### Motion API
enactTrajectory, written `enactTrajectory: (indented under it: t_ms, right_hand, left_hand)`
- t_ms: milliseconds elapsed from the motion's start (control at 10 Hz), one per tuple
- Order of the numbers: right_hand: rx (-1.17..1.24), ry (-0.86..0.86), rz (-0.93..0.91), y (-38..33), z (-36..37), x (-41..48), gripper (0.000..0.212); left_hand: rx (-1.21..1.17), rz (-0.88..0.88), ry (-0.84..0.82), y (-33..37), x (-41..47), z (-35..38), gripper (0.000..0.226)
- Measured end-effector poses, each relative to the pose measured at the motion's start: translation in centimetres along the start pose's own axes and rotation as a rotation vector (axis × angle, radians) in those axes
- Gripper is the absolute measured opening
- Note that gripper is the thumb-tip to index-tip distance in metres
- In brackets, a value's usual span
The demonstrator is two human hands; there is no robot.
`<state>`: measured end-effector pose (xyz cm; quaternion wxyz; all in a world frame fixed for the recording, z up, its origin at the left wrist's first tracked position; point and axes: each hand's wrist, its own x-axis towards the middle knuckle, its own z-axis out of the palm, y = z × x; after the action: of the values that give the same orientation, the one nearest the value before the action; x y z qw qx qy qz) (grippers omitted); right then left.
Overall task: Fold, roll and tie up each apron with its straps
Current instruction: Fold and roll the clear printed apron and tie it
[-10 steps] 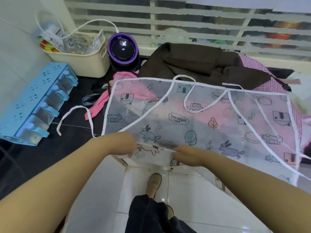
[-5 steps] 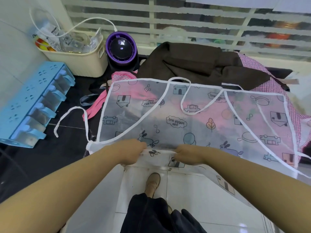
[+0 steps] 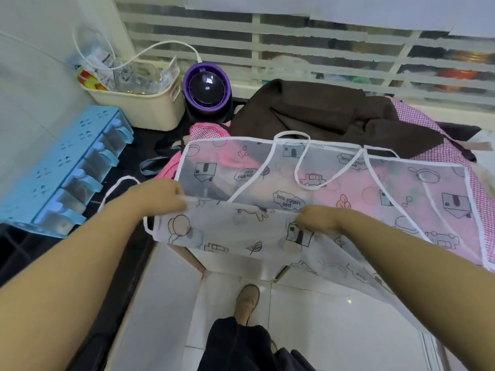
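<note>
A dark counter [image 3: 128, 167] runs under a window barred with white slats, above a pale tiled floor where a tan shoe [image 3: 246, 301] shows. A translucent white plastic apron printed with houses, cars and rabbits and edged in white tape [image 3: 334, 188] lies spread across the counter's near edge. Its lower part hangs off that edge toward the floor. Its white neck strap [image 3: 300, 162] loops over the middle of the sheet, and a side strap [image 3: 117, 183] trails off toward the counter's left.

The left hand [image 3: 158, 196] grips the apron at its left side with fingers curled over the cloth. The right hand [image 3: 318, 219] pinches a raised fold nearer the middle, just above the near edge.

A crumpled dark brown cloth [image 3: 321, 113] sits behind the apron toward the far edge, with a pink checked cloth [image 3: 417, 129] to its right. At the far left corner stand a cream plastic basket [image 3: 144, 108] and a round purple device [image 3: 206, 92]. A light blue plastic rack [image 3: 61, 162] lies along the left edge.
</note>
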<state>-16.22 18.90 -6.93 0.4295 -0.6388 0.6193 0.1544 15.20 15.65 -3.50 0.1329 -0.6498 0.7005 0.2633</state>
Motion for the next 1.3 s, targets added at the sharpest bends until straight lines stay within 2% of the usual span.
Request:
enactTrajectory:
  t_ms: [100, 200, 300, 400, 500, 600, 700, 800, 900, 1000, 1200, 1300]
  right_hand:
    - [0.049, 0.025, 0.035, 0.2, -0.5, 1.0, 0.024]
    - [0.097, 0.062, 0.103, 0.2, -0.6, 1.9, 0.028]
    - [0.157, 0.080, 0.126, 0.7, -0.8, 2.5, 0.030]
    - [0.219, 0.063, 0.125, 1.1, -1.0, 2.9, 0.027]
    - [0.300, 0.032, 0.135, 1.3, -1.4, 2.9, 0.016]
    - [0.368, -0.003, 0.164, 1.6, -1.5, 2.7, 0.007]
    - [0.420, 0.002, 0.143, 2.2, -1.4, 3.0, 0.011]
    - [0.383, 0.063, 0.112, 2.9, -1.6, 3.3, 0.007]
    - [0.310, 0.093, 0.112, 3.6, -2.0, 3.4, 0.016]
    - [0.161, 0.078, 0.105, 4.1, -3.0, 3.1, 0.029]
    - [0.031, 0.062, 0.059, 5.5, -4.5, 3.3, 0.040]
    - [0.021, 0.090, 0.063, 5.9, -4.3, 4.1, 0.037]
  left_hand:
    - [-0.654, -0.025, 0.200, -1.8, -0.8, 0.3, 0.012]
    - [-0.909, -0.009, 0.145, -3.0, -1.1, 1.5, 0.033]
    - [-0.895, -0.063, -0.053, -4.0, -1.4, 3.0, 0.052]
    - [-0.829, -0.096, 0.081, -4.4, -1.0, 4.6, 0.017]
    - [-0.639, -0.065, 0.371, -2.6, -0.9, 5.0, 0.027]
    - [-0.448, 0.046, 0.549, -2.4, 0.5, 4.6, 0.030]
    - [-0.274, 0.047, 0.539, -2.7, 2.2, 3.6, 0.030]
    - [-0.166, -0.034, 0.495, -2.7, 3.5, 3.3, 0.035]
    - [-0.194, -0.043, 0.471, -1.6, 3.6, 3.2, 0.049]
    - [-0.228, -0.075, 0.440, -1.8, 4.5, 3.5, 0.048]
    - [-0.118, -0.180, 0.339, -4.3, 8.5, 4.7, 0.029]
    - [-0.034, -0.236, 0.488, -2.7, 8.2, 4.3, 0.028]
